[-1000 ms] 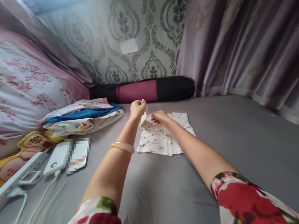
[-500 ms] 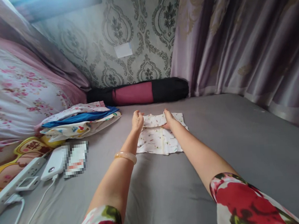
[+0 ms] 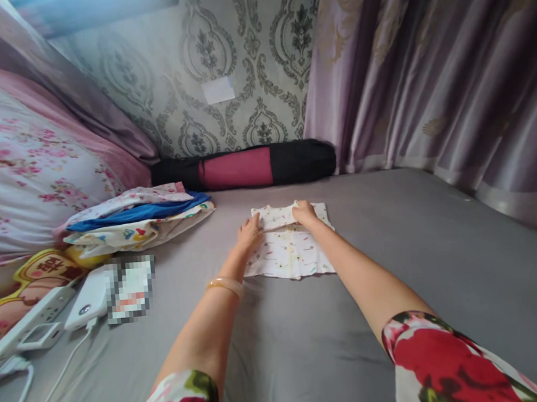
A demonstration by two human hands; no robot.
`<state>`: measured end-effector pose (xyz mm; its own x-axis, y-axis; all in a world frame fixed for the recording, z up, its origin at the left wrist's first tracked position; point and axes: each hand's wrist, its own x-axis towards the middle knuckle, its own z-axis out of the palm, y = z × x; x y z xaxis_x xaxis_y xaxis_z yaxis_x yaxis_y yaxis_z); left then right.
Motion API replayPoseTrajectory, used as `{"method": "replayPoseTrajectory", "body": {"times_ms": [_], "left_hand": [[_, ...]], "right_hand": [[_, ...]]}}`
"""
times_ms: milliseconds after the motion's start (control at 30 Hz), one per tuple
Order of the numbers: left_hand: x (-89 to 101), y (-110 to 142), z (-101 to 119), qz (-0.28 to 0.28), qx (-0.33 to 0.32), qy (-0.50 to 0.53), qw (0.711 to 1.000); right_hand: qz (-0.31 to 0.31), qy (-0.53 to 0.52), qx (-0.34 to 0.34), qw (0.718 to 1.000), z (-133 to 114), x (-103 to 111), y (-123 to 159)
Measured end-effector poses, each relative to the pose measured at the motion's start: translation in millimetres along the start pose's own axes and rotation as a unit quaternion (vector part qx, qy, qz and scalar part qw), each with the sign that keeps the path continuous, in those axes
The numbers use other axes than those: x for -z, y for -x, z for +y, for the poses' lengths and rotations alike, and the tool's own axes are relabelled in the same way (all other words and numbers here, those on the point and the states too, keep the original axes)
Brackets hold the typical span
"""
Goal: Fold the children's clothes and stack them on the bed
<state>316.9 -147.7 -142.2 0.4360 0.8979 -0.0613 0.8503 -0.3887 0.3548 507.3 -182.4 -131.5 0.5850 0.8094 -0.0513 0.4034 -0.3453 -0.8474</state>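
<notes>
A small white printed garment (image 3: 295,254) lies on the grey sheet in front of me, its far part folded over into a narrow band. My left hand (image 3: 250,232) is at the band's left end, fingers bent over the edge of the cloth. With its fingers closed on the cloth, my right hand (image 3: 305,214) grips the band towards its right end. Some of the garment's right edge is hidden behind my right wrist. A pale bangle (image 3: 225,285) circles my left forearm.
Folded clothes (image 3: 139,214) are stacked at the left. Nearer stand a power strip (image 3: 40,315), a white power bank (image 3: 91,298) with a cable, and a blurred packet (image 3: 133,289). A black and maroon roll bag (image 3: 235,168) lies along the wall; curtains (image 3: 380,81) hang at the right.
My left hand has come down and slightly nearer along the band's left end. My right hand has turned over the band's top, fingers now curled on the cloth. The view has shifted slightly.
</notes>
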Motion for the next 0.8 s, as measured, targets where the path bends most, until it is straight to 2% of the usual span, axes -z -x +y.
{"method": "replayPoseTrajectory", "body": {"times_ms": [100, 233, 367, 467, 533, 633, 733, 800], "left_hand": [[-1.6, 0, 0, -0.006, -0.020, -0.024, 1.000], [-2.9, 3, 1, -0.017, -0.044, -0.060, 0.997], [-0.9, 4, 1, -0.023, -0.063, -0.099, 0.993], [4.7, 2, 2, -0.041, -0.060, -0.103, 0.992], [8.2, 0, 6, -0.022, -0.062, -0.105, 0.992], [7.6, -4, 17, 0.058, -0.097, -0.107, 0.988], [-1.6, -11, 28, 0.081, -0.139, -0.111, 0.981], [-10.3, -15, 33, 0.079, -0.156, -0.119, 0.977]], "right_hand": [[0.008, 0.108, 0.021, 0.994, 2, 9, 9], [0.017, 0.307, 0.065, 0.949, 6, 9, 21], [0.065, 0.343, 0.065, 0.935, 12, 6, 24], [0.059, 0.334, 0.046, 0.939, 11, 9, 24], [0.065, 0.337, 0.057, 0.937, 8, 13, 25], [0.075, 0.354, 0.165, 0.918, 4, 13, 30], [0.004, 0.358, 0.277, 0.892, 5, 5, 35], [-0.048, 0.360, 0.298, 0.883, 8, -1, 37]]}}
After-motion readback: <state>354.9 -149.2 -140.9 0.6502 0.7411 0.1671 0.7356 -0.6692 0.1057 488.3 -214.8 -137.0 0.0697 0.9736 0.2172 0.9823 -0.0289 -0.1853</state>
